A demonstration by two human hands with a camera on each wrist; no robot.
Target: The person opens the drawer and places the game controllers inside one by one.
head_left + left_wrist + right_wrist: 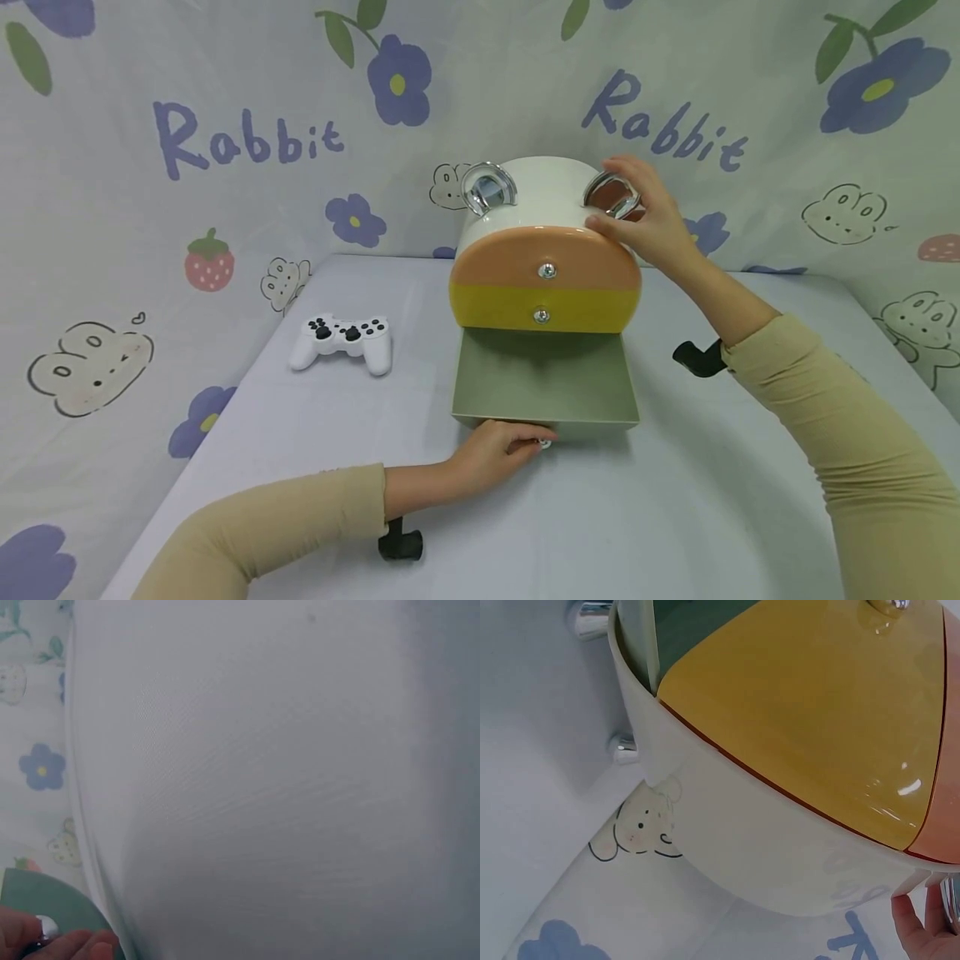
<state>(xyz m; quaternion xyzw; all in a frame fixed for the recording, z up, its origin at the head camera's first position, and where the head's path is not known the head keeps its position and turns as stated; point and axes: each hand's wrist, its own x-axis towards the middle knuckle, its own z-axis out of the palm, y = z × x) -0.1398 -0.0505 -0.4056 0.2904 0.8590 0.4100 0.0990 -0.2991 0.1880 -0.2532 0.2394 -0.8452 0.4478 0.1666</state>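
A small rounded drawer box (551, 190) stands on the table, with a white shell, an orange drawer (495, 258) and a yellow drawer (495, 307). Its lowest green drawer (480, 375) is pulled out, and nothing lies inside it. At that drawer's front, my left hand (487, 460) pinches the silver knob (545, 443); the left wrist view shows fingertips (71, 945) at this knob (49, 925). My right hand (651, 218) grips the right chrome-rimmed ear (613, 190) on top, thumb by the front edge. The left ear (487, 190) is untouched.
A white game controller (343, 343) lies left of the box on the white-covered table (300, 450). Behind hangs a printed cloth (262, 67) with rabbits and flowers. Short silver feet (622, 750) hold the box up. Black wrist-worn pieces (401, 543) show below the sleeves.
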